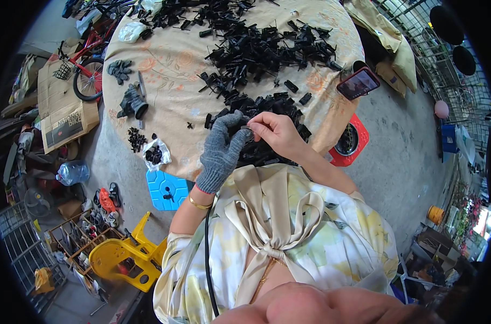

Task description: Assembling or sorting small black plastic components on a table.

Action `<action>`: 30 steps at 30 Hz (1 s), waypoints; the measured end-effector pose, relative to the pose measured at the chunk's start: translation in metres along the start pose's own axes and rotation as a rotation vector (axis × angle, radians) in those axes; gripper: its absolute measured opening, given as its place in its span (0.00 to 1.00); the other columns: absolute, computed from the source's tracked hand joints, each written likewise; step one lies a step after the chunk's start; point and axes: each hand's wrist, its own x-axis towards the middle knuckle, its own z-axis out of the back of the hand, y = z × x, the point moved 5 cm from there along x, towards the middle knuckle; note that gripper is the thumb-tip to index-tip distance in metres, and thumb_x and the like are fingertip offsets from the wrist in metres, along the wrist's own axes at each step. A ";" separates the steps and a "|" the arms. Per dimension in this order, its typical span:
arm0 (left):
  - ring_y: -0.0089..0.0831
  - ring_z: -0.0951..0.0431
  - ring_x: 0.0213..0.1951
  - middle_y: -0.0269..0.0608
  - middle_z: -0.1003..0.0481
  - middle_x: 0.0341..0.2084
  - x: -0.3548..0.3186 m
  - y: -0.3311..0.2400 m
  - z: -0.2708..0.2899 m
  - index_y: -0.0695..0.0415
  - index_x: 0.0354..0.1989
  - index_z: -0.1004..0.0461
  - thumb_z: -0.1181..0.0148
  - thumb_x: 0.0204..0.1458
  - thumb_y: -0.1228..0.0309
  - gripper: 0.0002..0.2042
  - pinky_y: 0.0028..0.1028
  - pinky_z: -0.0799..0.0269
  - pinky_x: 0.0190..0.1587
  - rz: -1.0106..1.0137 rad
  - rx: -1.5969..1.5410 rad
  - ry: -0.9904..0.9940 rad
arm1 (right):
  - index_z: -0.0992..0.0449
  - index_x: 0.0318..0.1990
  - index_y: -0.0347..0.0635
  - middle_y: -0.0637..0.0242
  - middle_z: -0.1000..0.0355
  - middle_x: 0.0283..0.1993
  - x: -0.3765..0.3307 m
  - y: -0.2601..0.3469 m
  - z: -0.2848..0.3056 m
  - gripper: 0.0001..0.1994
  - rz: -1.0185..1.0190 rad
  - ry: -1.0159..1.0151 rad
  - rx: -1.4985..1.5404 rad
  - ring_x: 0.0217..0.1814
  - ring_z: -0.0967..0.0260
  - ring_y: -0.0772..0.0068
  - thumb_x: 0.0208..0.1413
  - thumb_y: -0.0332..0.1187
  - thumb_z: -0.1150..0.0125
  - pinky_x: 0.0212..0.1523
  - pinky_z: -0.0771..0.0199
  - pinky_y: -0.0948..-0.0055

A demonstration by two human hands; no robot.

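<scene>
My left hand [224, 144], in a grey knitted glove, is closed with thumb and fingers bent around a small black plastic part [236, 129], mostly covered by the glove. My bare right hand [278, 135] meets it at the fingertips. Its thumb and index finger pinch at the left fingertips; what lies between them is too small to make out. Both hands are just above the near edge of a round table [172, 110] with a flowered beige cloth. A pile of black plastic parts [251, 102] lies behind and under them, and a bigger heap [256, 51] spreads farther back.
Dark gloves [132, 102] lie at the table's left, near a white bag [158, 153] holding small black pieces. A phone [359, 83] stands at the right edge. Below are a blue stool [166, 190], a red stool [358, 144] and a yellow plastic chair [121, 256].
</scene>
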 end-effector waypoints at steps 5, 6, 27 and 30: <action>0.25 0.29 0.42 0.41 0.30 0.41 -0.003 -0.006 0.000 0.63 0.44 0.35 0.44 0.48 0.80 0.14 0.23 0.32 0.46 -0.025 -0.050 -0.022 | 0.27 0.33 0.33 0.70 0.30 0.22 -0.002 0.005 -0.003 0.07 0.019 -0.014 -0.019 0.24 0.35 0.86 0.54 0.28 0.47 0.26 0.37 0.84; 0.25 0.29 0.42 0.41 0.29 0.41 -0.003 -0.007 0.001 0.63 0.43 0.34 0.44 0.48 0.81 0.13 0.23 0.31 0.45 -0.104 -0.008 -0.031 | 0.27 0.32 0.33 0.70 0.31 0.21 -0.002 0.004 -0.004 0.07 -0.003 -0.013 -0.033 0.24 0.36 0.86 0.54 0.28 0.48 0.26 0.37 0.84; 0.35 0.29 0.46 0.47 0.34 0.48 -0.001 -0.001 -0.011 0.59 0.56 0.44 0.50 0.54 0.73 0.21 0.35 0.29 0.48 0.290 -0.850 0.205 | 0.27 0.31 0.37 0.70 0.31 0.26 -0.022 0.020 0.013 0.09 0.413 -0.128 -0.102 0.23 0.38 0.88 0.41 0.26 0.33 0.22 0.40 0.88; 0.33 0.30 0.47 0.45 0.35 0.49 -0.010 -0.003 -0.014 0.60 0.56 0.43 0.50 0.54 0.74 0.21 0.32 0.28 0.46 0.327 -0.642 0.247 | 0.28 0.30 0.37 0.71 0.31 0.25 -0.020 0.024 0.012 0.09 0.402 -0.072 -0.096 0.24 0.37 0.89 0.41 0.26 0.33 0.22 0.39 0.88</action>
